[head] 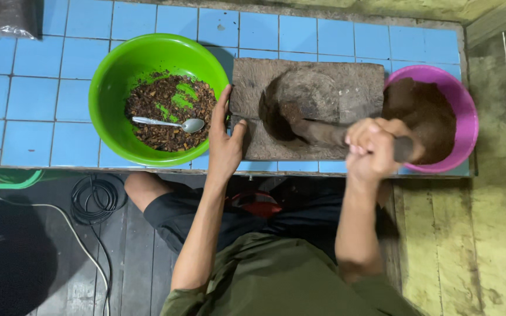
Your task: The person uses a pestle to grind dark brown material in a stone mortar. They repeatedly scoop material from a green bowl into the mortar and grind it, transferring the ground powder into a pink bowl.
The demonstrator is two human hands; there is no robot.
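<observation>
A stone mortar slab (323, 82) is seen sitting on the blue-tiled table (36, 93), right between two plastic basins. The stone pestle (323, 133) is gripped tight by the right hand (373, 146), fingers wrapped fully around the handle, with its thick end laid down in the slab's dark hollow. The left hand (225, 137) is spread fairly wide and flat, pressed against the slab's left edge, the thumb resting on top of the stone; nothing is held in it.

Just left of that hand, a green basin (103, 99) is found, with coarse brown bits piled in the bottom and a metal spoon (171, 123) lying on them. On the right, touching the slab's far side, a pink basin (464, 111) is filled with finer, dark brown ground stuff. Below the table edge, a coiled black cable (92, 199) is spotted on the dark wooden floor.
</observation>
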